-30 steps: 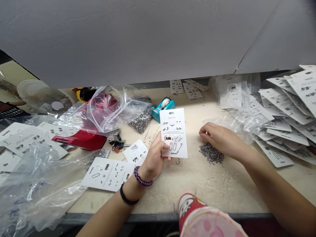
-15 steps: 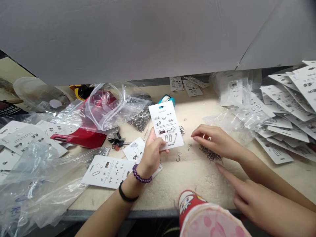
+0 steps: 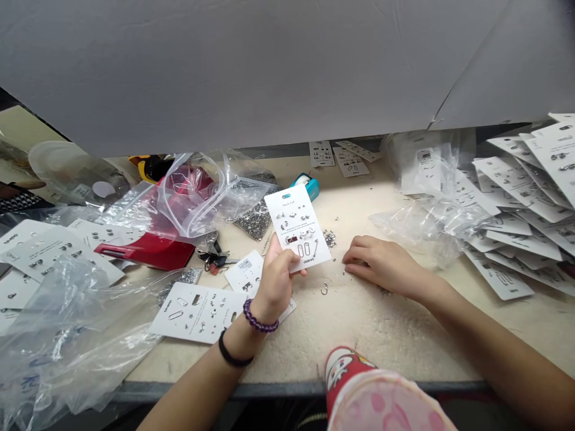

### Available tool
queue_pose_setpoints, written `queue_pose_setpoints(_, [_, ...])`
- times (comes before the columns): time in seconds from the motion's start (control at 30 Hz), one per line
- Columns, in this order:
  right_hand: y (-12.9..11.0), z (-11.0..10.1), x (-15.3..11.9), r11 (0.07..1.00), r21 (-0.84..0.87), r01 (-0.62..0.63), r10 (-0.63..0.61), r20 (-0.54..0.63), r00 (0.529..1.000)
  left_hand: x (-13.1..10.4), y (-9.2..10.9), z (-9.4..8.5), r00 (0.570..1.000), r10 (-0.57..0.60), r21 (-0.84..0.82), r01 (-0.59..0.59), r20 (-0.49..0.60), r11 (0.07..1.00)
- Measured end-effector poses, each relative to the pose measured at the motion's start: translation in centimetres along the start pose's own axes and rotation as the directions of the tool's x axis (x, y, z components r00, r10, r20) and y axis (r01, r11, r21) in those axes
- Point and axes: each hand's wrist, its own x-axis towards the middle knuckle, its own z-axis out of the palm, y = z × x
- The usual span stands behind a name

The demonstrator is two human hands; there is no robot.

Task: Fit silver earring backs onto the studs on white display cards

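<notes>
My left hand [image 3: 279,274] grips the lower left edge of a white earring card [image 3: 297,224], thumb on its front. Small silver earrings and a reddish-brown piece are on the card. On the right, my right hand [image 3: 381,263] is low over the table, fingers bent and fingertips close together at the surface; whatever may be between them is too small to make out. It covers most of a pile of small metal pieces. A small heap of silver pieces [image 3: 329,239] lies just right of the card, and a loose silver hook [image 3: 324,288] lies below it.
White earring cards [image 3: 507,278] are piled at the right beside clear plastic bags [image 3: 431,218]. At the left lie more cards [image 3: 195,312], a red scoop [image 3: 148,251] and plastic bags [image 3: 67,335]. A teal tape dispenser [image 3: 312,187] stands behind the card. A red cup [image 3: 338,374] is in front.
Another person's hand at the lower right has gone out of view. My right hand has moved slightly left and down to the table. The held card has shifted slightly left.
</notes>
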Motion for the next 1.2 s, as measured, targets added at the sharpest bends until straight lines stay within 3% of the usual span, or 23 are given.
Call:
queue_pose_setpoints(0.2, [-0.1, -0.1, 0.0, 1.0, -0.001, 0.024, -0.024, -0.007, 1.0, 0.2, -0.4, -0.1, 0.999, 0.028, 0.01, -0.028, 0.026, 1.0])
queue_pose_setpoints(0.3, [-0.2, -0.7, -0.1, 0.982, 0.185, 0.034, -0.026, -0.046, 0.999, 0.1, -0.5, 0.0, 0.999, 0.002, 0.033, -0.004, 0.049, 0.999])
queue_pose_setpoints(0.4, [-0.6, -1.4, -0.4, 0.905, 0.423, 0.04, 0.002, -0.097, 0.995, 0.0, -0.6, 0.3, 0.997, -0.024, 0.086, 0.018, 0.075, 0.996])
queue_pose_setpoints(0.53, [-1.4, -1.6, -0.7, 0.805, 0.588, 0.08, 0.047, -0.198, 0.979, -0.3, -0.9, 0.6, 0.986, 0.004, 0.214, -0.041, 0.169, 0.976])
queue_pose_setpoints(0.67, [-2.3, -0.8, -0.8, 0.781, 0.607, 0.144, 0.038, -0.277, 0.96, -0.5, -1.1, 0.6, 0.96, 0.03, 0.276, -0.111, 0.28, 0.955])
queue_pose_setpoints(0.83, [-3.2, 0.3, -0.6, 0.767, 0.623, 0.153, 0.027, -0.27, 0.962, -0.5, -1.3, 0.5, 0.945, 0.042, 0.288, -0.141, 0.324, 0.947])
queue_pose_setpoints(1.07, [-3.7, 1.6, -0.3, 0.666, 0.73, 0.15, 0.206, -0.374, 0.904, -0.4, -2.1, 0.2, 0.912, 0.078, 0.352, -0.233, 0.404, 0.906])
queue_pose_setpoints(1.2, [-3.4, 2.2, -0.1, 0.643, 0.751, 0.148, 0.23, -0.373, 0.899, -0.5, -2.4, 0.0, 0.898, 0.106, 0.422, -0.302, 0.427, 0.855])
